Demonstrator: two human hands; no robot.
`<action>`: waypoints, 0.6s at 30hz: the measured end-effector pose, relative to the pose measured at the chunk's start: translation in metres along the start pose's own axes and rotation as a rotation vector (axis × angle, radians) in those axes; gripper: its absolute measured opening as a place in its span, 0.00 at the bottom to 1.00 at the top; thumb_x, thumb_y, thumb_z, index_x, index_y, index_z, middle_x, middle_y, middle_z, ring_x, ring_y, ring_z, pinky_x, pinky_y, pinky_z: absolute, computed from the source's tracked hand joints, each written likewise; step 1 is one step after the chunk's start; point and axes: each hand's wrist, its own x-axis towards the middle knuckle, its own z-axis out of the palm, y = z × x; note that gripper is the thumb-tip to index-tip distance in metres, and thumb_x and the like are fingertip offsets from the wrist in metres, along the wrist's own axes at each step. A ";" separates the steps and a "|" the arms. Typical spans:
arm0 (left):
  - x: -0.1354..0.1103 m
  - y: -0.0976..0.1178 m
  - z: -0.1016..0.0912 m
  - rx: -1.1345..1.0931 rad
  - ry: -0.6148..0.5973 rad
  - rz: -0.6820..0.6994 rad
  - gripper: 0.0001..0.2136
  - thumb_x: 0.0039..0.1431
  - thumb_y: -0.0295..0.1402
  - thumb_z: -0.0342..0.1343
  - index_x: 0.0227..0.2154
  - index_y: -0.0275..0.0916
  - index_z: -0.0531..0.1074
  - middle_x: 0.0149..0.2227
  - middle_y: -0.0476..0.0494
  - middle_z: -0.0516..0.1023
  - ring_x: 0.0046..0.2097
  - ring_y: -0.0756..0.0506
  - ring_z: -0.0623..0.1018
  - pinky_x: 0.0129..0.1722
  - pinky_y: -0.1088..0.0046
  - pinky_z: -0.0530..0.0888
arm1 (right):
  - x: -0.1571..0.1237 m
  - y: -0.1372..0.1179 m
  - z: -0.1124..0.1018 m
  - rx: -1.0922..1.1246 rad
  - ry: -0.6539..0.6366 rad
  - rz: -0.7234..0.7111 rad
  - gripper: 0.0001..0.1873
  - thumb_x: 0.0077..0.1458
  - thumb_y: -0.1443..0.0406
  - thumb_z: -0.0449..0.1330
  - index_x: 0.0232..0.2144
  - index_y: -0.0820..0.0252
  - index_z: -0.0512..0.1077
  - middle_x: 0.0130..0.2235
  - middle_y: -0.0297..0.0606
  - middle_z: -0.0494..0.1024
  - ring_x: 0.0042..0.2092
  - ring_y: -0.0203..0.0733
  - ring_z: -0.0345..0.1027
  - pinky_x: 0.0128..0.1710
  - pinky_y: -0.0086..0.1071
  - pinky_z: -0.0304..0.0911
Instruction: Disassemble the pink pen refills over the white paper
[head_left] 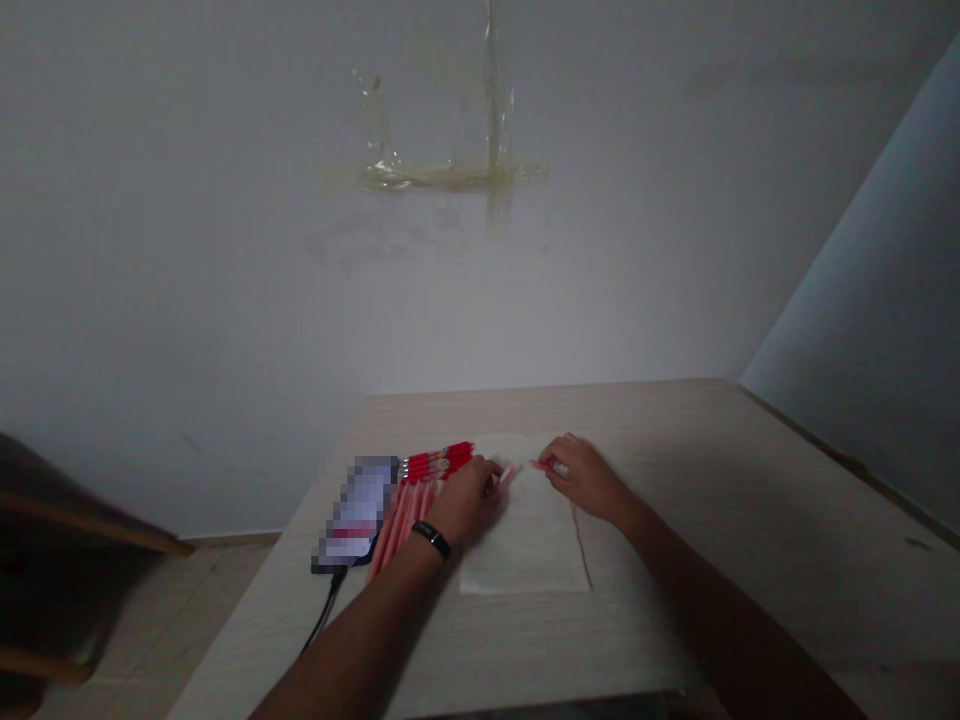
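Note:
My left hand (471, 490), with a black band on its wrist, is closed around a slim pink stick (507, 477) whose pale end points up and to the right. Facing it across a small gap, my right hand (576, 474) pinches a small reddish-pink piece (540, 465); its exact kind is too small to make out. Both hands are above a whitish sheet (525, 570) lying on the table. Left of the sheet are a row of red pens (439, 463) and, nearer me, several pink sticks (397, 525), partly hidden by my left hand and forearm.
A phone (360, 510) with a black cable (324, 610) lies at the table's left side. Behind the pale wooden table (675, 430) rises a wall with strips of tape (435, 180). A dark chair-like object (60, 580) stands on the floor at left.

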 end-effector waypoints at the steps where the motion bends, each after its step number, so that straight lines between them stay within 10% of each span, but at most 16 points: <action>1: 0.000 0.001 -0.001 -0.012 0.012 0.000 0.09 0.59 0.27 0.55 0.41 0.38 0.76 0.38 0.43 0.79 0.35 0.47 0.76 0.34 0.74 0.67 | 0.000 0.003 -0.001 -0.004 0.005 -0.009 0.08 0.55 0.73 0.60 0.37 0.57 0.72 0.37 0.36 0.77 0.42 0.43 0.66 0.45 0.36 0.57; 18: 0.001 0.002 -0.010 -0.042 0.110 0.057 0.15 0.55 0.23 0.56 0.45 0.38 0.77 0.38 0.43 0.78 0.39 0.46 0.75 0.39 0.71 0.68 | 0.001 0.015 -0.015 -0.117 -0.016 -0.018 0.12 0.51 0.77 0.59 0.35 0.58 0.74 0.35 0.37 0.74 0.40 0.44 0.64 0.42 0.35 0.57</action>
